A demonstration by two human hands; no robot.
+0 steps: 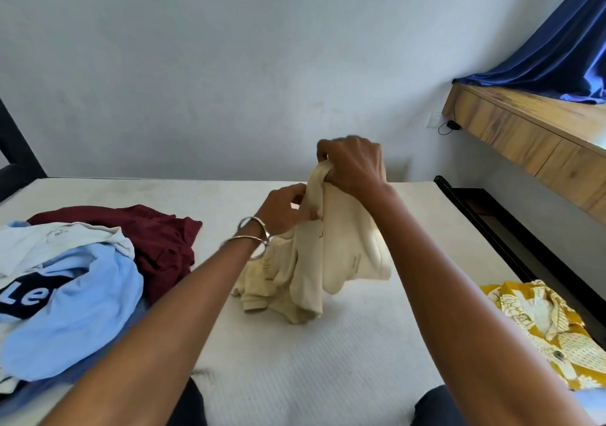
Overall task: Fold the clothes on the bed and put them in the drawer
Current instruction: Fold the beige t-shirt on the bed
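Note:
A cream garment hangs crumpled over the middle of the white bed, its lower part resting on the mattress. My right hand grips its top edge, lifted highest. Just below and to the left, my left hand, with two metal bangles at the wrist, pinches a fold of the same cloth. On the bed's left lies a pile: a light blue shirt with dark lettering, a white garment and a maroon garment. A yellow patterned shirt lies at the right edge.
A wooden shelf unit with drawer fronts juts from the right wall, with a blue curtain draped on top. A dark bed frame edge runs along the right side. A cable and plug hang by the wall socket.

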